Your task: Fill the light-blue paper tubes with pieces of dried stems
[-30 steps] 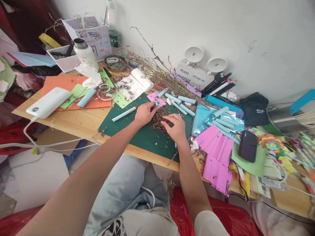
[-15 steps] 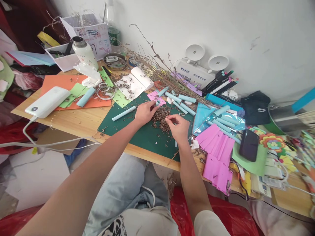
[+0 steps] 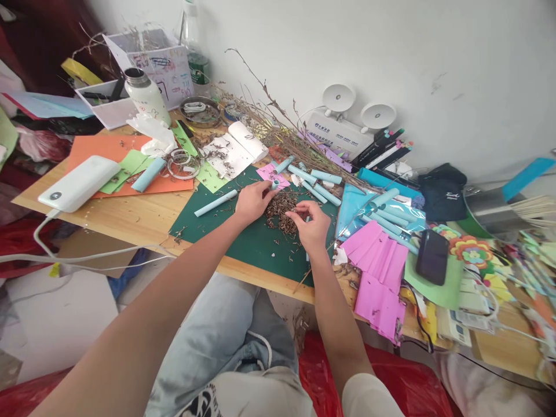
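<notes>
Power bank (image 3: 78,184), white, lies at the far left of the desk (image 3: 130,217), its cable trailing off the near edge toward seven o'clock. At its two o'clock a sheet of orange paper (image 3: 104,150) carries green scraps and a pale blue roll (image 3: 148,174), and a white flask (image 3: 146,99) stands beyond that at twelve o'clock. Next comes the dark green mat (image 3: 252,243), with a long blue tube (image 3: 216,202) lying across its left edge, at nine o'clock from the left hand (image 3: 252,200). That hand rests on the mat with its fingers closed round a short blue tube (image 3: 274,185), held on end at the hand's two o'clock, its open mouth facing up. Just beside the tube, at its five o'clock, a heap of dried plant bits (image 3: 281,207) sits in the middle of the mat between the two hands, which are apart from each other. The right hand (image 3: 311,226) has its fingertips (image 3: 296,215) drawn together in a pinch at the heap's right edge; whether any bits are caught in the pinch is too small to tell. Dry twigs (image 3: 282,130) sprawl at twelve o'clock from the heap, and loose blue tubes (image 3: 324,185) lie at its two o'clock. Pink paper sheets (image 3: 382,260) fan out at four o'clock from the right hand, with a black phone (image 3: 432,263) just past them on a light green sheet
</notes>
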Available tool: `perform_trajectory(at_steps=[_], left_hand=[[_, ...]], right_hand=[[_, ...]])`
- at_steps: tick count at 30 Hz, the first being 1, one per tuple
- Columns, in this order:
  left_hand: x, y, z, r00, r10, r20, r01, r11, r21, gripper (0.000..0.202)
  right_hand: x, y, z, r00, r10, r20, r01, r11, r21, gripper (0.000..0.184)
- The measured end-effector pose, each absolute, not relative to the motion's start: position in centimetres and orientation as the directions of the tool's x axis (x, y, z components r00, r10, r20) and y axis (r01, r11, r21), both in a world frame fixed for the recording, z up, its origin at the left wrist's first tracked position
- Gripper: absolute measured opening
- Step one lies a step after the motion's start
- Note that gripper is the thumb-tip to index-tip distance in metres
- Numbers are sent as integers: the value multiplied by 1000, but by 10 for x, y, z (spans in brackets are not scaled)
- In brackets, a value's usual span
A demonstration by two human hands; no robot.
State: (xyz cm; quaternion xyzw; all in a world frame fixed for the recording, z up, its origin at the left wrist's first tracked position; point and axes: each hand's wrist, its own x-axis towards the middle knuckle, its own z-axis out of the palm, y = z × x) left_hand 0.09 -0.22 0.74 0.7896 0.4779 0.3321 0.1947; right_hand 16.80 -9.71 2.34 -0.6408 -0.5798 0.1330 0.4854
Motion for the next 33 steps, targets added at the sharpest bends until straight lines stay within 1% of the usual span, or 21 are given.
perform_trajectory(at_steps=[5, 10, 13, 16, 18, 22, 24, 28, 33], left_hand=[[1, -2, 8, 322, 887, 330, 630, -461, 625, 24], [1, -2, 7, 326, 884, 336, 620, -468, 630, 23], [1, -2, 8, 329, 886, 327, 627, -464, 625, 23], [0, -2, 9, 329, 886, 326, 633, -463, 620, 23], [1, -2, 9, 325, 887, 328, 634, -462, 621, 23], [1, -2, 9, 321, 889, 326, 636, -458, 621, 24], [1, -3, 9, 323, 888, 329, 633, -461, 623, 25], [1, -3, 10, 328, 883, 335, 624, -469, 626, 25], [1, -3, 9, 324, 882, 342, 622, -471, 626, 27]], right_hand=[[167, -100, 29, 234, 864, 447, 653, 201, -730, 18], [165, -100, 33, 220, 867, 447, 669, 200, -716, 19], [165, -100, 32, 230, 862, 451, 684, 186, -705, 16], [166, -99, 30, 212, 872, 441, 669, 199, -716, 10], [167, -99, 27, 232, 879, 417, 648, 180, -740, 9], [171, -98, 21, 320, 880, 350, 629, 79, -773, 14], [172, -97, 19, 315, 880, 356, 623, 91, -777, 17], [173, -97, 21, 226, 877, 424, 692, 162, -704, 26], [175, -100, 28, 191, 881, 433, 754, 151, -640, 38]])
